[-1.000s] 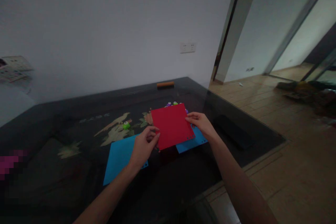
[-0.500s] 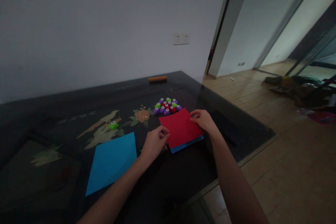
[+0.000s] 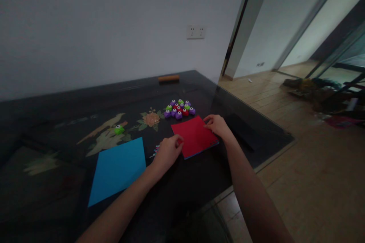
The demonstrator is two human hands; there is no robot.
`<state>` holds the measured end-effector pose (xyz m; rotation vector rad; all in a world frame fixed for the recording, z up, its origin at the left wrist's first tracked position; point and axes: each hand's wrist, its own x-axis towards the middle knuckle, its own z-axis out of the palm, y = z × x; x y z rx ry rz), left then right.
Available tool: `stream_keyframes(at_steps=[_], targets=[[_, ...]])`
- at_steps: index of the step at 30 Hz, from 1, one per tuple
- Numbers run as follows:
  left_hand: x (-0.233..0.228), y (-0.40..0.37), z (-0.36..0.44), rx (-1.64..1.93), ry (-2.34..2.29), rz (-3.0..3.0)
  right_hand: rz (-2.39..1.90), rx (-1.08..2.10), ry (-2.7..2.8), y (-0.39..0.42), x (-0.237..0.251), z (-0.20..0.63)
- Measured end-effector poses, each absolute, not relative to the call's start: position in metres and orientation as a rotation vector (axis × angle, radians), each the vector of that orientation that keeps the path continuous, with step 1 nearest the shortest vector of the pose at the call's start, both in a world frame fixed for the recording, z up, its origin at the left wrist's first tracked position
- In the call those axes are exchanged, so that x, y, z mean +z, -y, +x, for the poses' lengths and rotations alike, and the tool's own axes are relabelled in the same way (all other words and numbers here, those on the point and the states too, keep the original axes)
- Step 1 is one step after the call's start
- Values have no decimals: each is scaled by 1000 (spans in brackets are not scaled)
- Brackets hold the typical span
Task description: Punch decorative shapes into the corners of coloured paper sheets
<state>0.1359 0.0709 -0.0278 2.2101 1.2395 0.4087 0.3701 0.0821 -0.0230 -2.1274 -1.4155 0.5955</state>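
Spreading across the lower half of the view, the dark table carries everything, its painted bird and flower pattern showing faintly under the glass. Next in size is one blue sheet, lying flat at about 8 o'clock from the hands and well apart from them, touched by neither. One red sheet lies flat between the two hands, and a thin blue edge peeking out along its near side shows a second blue sheet underneath, so two blue sheets and one red in all. The red sheet's corners point roughly to 12, 3, 6 and 9 o'clock, with no clear long axis since it looks square.

From the left hand the red sheet lies at 2 o'clock; the fingers are curled loosely and rest at its 9 o'clock corner. From the right hand it lies at 8 o'clock; that hand is flattened, fingertips pressing near the 3 o'clock corner. Both touch it, neither nearer, and I cannot tell whether either pinches it.

Just beyond the sheet at 12 o'clock sits a cluster of small punches, about a dozen in purple, red and green. One lone green punch stands at 10 o'clock. One orange bar lies at the far edge.
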Motion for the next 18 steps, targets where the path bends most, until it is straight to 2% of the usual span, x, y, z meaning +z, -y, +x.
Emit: stream_keyframes(at_steps=[9, 18], targets=[[-28, -67, 138, 304, -1287, 2353, -2188, 569, 1448, -80, -21, 370], [-26, -66, 136, 364, -1234, 2328, -2186, 507, 1420, -79, -22, 371]])
